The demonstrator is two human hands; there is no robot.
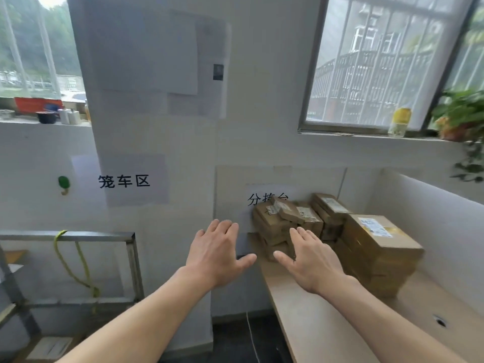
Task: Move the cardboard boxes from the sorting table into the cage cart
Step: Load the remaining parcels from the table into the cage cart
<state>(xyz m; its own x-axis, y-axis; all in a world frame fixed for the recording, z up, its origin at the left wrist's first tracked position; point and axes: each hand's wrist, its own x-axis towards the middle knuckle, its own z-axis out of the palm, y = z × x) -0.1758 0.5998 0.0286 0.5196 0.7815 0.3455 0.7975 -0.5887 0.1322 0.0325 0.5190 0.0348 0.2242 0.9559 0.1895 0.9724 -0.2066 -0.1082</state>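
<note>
Left hand (217, 254) and right hand (311, 260) stretch forward palms down, fingers straight and splayed, gripping nothing. The spread likely serves to bracket the small brown cardboard boxes (285, 224) heaped against the wall on the pale wooden sorting table (314, 323). The grey metal-framed cage cart (78, 235) stands to the left, well apart.

1. Left hand (217, 254) and right hand (310, 260), both outstretched with fingers spread, holding nothing.
2. Cardboard boxes (372, 244) stacked on the sorting table (314, 323) against the wall.
3. Cage cart (91, 235) at left, with a yellow cord (60, 233) tied on its top rail.
</note>
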